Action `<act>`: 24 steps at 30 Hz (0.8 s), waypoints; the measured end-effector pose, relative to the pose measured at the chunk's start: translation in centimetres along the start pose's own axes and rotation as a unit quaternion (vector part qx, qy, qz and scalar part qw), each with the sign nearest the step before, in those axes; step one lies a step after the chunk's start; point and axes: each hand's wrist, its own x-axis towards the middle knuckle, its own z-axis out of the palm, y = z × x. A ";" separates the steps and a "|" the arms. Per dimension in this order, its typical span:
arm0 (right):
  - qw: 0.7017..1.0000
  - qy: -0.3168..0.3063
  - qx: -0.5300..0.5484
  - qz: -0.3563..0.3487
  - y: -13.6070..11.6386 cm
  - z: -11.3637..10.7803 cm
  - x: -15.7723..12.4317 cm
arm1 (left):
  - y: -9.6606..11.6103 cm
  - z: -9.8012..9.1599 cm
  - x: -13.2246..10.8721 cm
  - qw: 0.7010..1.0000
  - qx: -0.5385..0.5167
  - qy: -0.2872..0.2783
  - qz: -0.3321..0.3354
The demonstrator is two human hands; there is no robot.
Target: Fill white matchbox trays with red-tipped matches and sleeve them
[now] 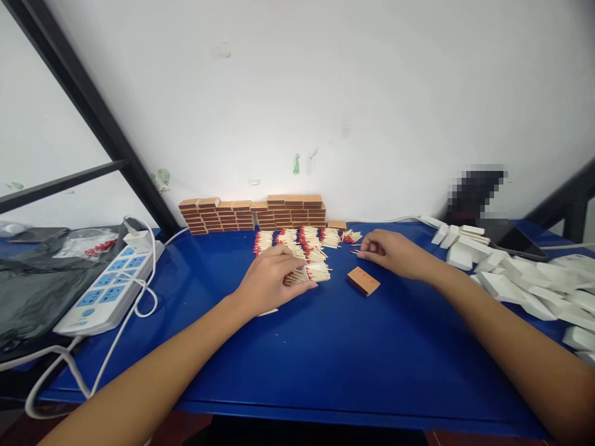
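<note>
My left hand (272,279) is closed around a small white matchbox tray (305,271) filled with matches, held just above the table. Its fingers hide part of the tray. My right hand (393,253) pinches one or two red-tipped matches (355,251) between thumb and fingers, beside a small loose pile of matches (352,236). Between the hands, an orange matchbox sleeve (363,281) lies flat. Behind my left hand, rows of red-headed matches (310,237) are spread out on the blue table (297,365).
Stacked orange matchboxes (232,217) line the wall, with a single matchbox (337,225) at their right end. Many white trays (515,279) are heaped right, near a dark phone (518,240). A power strip (111,285), white cables (144,288) and a dark plastic bag (41,291) lie left.
</note>
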 end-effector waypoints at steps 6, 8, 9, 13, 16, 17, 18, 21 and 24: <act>1.000 -0.024 -0.020 -0.001 0.1 0.0 0.0 | 0.0 0.0 0.0 1.000 0.002 -0.003 -0.005; 0.999 -0.026 -0.028 0.006 0.1 -0.3 -0.1 | 0.0 0.0 0.0 1.000 0.002 -0.004 -0.002; 0.999 -0.023 -0.029 0.012 0.1 -0.4 -0.1 | 0.0 0.0 0.0 1.000 0.001 -0.004 0.000; 0.999 -0.013 -0.019 0.027 0.5 -0.3 -0.1 | 0.0 0.0 0.0 1.000 -0.008 -0.003 -0.001; 1.000 -0.010 -0.011 0.019 1.1 0.2 0.0 | -0.1 0.0 0.0 1.000 -0.008 -0.001 -0.006; 1.000 -0.006 -0.006 0.014 1.1 0.3 0.0 | -0.1 0.1 -0.1 1.000 -0.007 0.001 -0.007; 1.000 0.002 0.000 0.009 1.0 0.3 0.0 | -0.2 0.1 -0.1 1.000 -0.006 0.003 -0.008; 0.999 0.029 0.041 -0.012 -0.5 0.0 -0.2 | -0.4 0.1 -0.1 1.000 -0.008 0.008 -0.014; 0.991 0.062 0.110 -0.048 -4.0 0.1 -0.8 | -0.5 0.2 -0.1 1.000 -0.005 0.010 -0.018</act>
